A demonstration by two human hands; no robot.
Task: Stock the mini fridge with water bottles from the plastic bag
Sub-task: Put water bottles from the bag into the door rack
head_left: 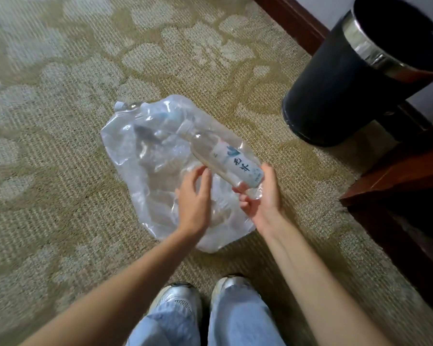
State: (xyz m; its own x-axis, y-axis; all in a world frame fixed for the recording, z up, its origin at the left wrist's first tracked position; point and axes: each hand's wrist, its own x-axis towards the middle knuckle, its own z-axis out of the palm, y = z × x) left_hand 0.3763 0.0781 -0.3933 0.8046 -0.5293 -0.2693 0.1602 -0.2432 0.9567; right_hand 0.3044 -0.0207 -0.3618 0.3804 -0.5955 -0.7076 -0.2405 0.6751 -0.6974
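Barely started: right hand (260, 196) grips the base of one water bottle (225, 158) over the plastic bag (135, 156) on the carpet (60, 196), left hand (194, 198) spread loose above the bag, more bottles (121, 105) seemingly inside, fridge not in view.

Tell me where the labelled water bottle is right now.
Head view, just right of centre: the water bottle slants across the right edge of the plastic bag on the carpet, its base gripped by the right hand.
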